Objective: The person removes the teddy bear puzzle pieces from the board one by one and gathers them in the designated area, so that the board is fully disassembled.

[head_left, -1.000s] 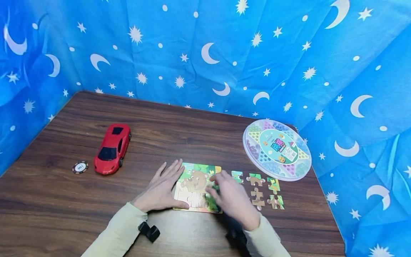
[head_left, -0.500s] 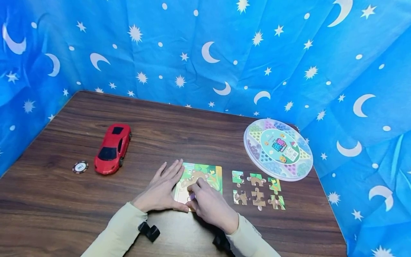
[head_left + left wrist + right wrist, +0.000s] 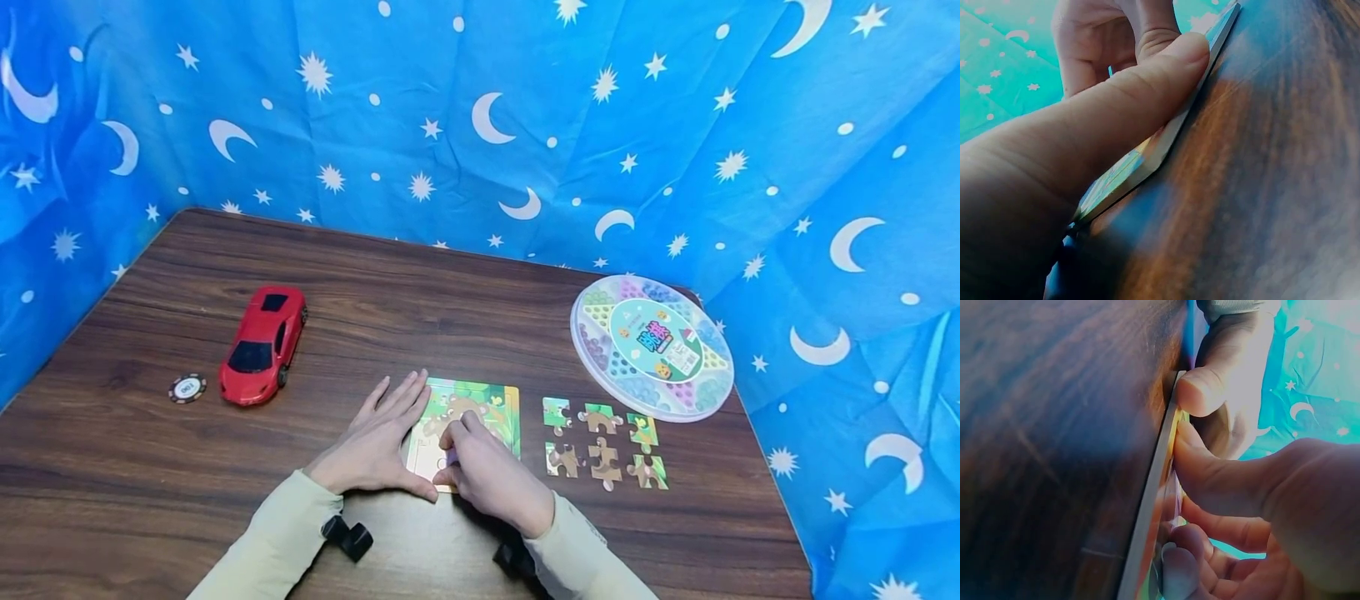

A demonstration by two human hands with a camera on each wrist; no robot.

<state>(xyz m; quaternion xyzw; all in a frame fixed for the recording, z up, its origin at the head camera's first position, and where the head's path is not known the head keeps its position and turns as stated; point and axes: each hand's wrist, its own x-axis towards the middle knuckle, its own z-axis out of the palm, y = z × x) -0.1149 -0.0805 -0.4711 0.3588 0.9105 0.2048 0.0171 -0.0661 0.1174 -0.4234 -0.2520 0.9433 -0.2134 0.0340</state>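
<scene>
A bear jigsaw board (image 3: 513,408) lies on the table in front of me. My left hand (image 3: 371,442) rests along its left side with fingers stretched out, the thumb on the near edge. My right hand (image 3: 498,483) reaches over the board's near left part, fingers curled. Between its thumb and fingers shows the pale purple edge of a puzzle piece (image 3: 1179,499), which they pinch; most of it is hidden. The two thumbs lie close together at the board's near edge. Several loose puzzle pieces (image 3: 603,461) lie right of the board in two rows.
A round Chinese checkers box (image 3: 656,346) stands behind the loose pieces. Farther left are a red toy car (image 3: 262,346) and a poker chip (image 3: 187,388). Blue cloth (image 3: 420,125) with moons and stars hangs behind the dark wooden table (image 3: 360,292).
My right hand has moved left over the board to its near left part, where its fingers have closed on a piece. The left hand has stayed in place.
</scene>
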